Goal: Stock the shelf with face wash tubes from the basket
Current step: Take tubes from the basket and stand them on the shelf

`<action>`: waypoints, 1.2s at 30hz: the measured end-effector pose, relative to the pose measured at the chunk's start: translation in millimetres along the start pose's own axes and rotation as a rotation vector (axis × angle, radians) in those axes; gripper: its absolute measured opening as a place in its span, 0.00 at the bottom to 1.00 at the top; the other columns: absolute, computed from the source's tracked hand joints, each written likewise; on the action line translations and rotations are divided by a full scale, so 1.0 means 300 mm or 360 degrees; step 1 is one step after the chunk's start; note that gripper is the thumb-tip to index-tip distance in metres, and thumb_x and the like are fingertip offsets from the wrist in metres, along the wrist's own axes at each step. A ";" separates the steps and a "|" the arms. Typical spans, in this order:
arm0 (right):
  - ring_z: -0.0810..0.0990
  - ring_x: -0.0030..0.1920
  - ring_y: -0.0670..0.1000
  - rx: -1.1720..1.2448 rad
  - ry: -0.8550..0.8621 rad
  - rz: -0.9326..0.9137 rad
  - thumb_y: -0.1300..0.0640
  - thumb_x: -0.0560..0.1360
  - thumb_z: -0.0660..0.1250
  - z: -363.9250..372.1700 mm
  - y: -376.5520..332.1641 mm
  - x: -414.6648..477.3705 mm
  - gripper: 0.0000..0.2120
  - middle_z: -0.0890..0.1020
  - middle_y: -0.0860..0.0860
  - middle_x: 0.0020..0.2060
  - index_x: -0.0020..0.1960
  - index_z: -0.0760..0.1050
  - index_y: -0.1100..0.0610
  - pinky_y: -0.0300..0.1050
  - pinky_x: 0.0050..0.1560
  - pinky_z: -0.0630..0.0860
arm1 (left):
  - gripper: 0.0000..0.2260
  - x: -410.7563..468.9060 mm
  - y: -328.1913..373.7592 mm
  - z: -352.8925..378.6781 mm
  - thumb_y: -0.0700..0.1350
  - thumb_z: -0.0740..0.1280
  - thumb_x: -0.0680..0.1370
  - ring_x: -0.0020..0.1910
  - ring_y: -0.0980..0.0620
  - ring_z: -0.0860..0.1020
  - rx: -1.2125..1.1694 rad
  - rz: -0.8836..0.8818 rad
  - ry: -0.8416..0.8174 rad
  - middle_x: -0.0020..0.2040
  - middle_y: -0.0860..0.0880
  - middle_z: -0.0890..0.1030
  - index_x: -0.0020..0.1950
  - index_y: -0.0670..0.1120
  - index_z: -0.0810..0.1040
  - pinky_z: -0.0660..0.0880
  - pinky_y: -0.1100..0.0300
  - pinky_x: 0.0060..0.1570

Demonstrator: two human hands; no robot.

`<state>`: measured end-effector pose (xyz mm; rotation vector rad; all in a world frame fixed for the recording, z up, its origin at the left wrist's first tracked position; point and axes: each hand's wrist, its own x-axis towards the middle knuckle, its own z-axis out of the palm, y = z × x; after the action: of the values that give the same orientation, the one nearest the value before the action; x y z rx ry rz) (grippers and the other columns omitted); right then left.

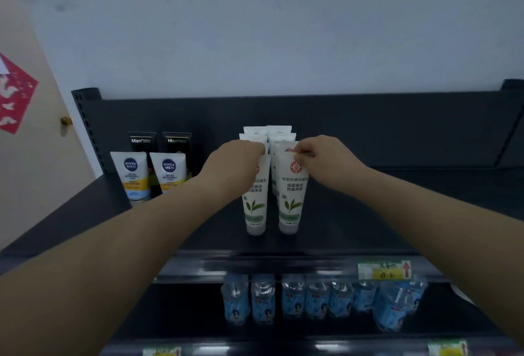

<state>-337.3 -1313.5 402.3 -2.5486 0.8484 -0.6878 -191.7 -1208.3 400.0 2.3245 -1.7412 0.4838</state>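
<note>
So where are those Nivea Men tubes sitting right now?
In the head view, the two Nivea Men tubes stand at the left of the top shelf, in front of two black Men tubes, left of the green-tea tubes.

Dark shelf [368,214]: bears white tubes [289,202] at mid-deck, upright on their caps, in two rows running back. Holds two Nivea tubes [133,177] well left of the white tubes, side by side, two black tubes [141,140] just behind. Carries water bottles [312,299] in a row on the lower deck [184,307] below the white tubes. Wears a price tag [382,269] on the front edge, lower right of them.
</note>
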 end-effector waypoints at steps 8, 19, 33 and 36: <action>0.77 0.47 0.48 0.0028 0.0009 0.0023 0.57 0.80 0.60 0.034 0.052 0.058 0.10 0.79 0.50 0.52 0.55 0.79 0.57 0.35 0.37 0.69 | 0.12 0.041 -0.012 0.039 0.37 0.58 0.78 0.47 0.46 0.77 0.0031 -0.0017 -0.0014 0.49 0.46 0.79 0.58 0.43 0.75 0.76 0.52 0.46; 0.80 0.50 0.51 0.0073 -0.0002 -0.0008 0.59 0.79 0.59 0.066 0.053 0.080 0.11 0.81 0.52 0.51 0.54 0.80 0.58 0.47 0.51 0.78 | 0.08 0.071 -0.012 0.068 0.37 0.58 0.77 0.44 0.48 0.75 0.0029 -0.0062 0.0035 0.44 0.48 0.76 0.52 0.45 0.74 0.77 0.51 0.44; 0.80 0.50 0.52 0.0208 -0.0025 0.0052 0.62 0.78 0.57 0.066 0.043 0.049 0.11 0.80 0.53 0.51 0.54 0.78 0.59 0.50 0.50 0.79 | 0.11 0.047 -0.017 0.061 0.39 0.58 0.77 0.49 0.45 0.76 -0.0102 -0.0123 -0.0017 0.51 0.45 0.78 0.57 0.44 0.74 0.77 0.47 0.49; 0.80 0.51 0.52 0.0223 -0.0029 0.0063 0.62 0.78 0.58 0.067 0.042 0.047 0.12 0.80 0.53 0.52 0.55 0.78 0.59 0.50 0.50 0.79 | 0.12 0.039 -0.016 0.060 0.41 0.58 0.78 0.52 0.46 0.74 -0.0130 -0.0125 -0.0004 0.54 0.45 0.77 0.61 0.45 0.73 0.76 0.47 0.51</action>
<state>-322.1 -1328.2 384.7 -2.4040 0.8130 -0.6857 -181.5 -1223.5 387.9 2.3266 -1.6319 0.3892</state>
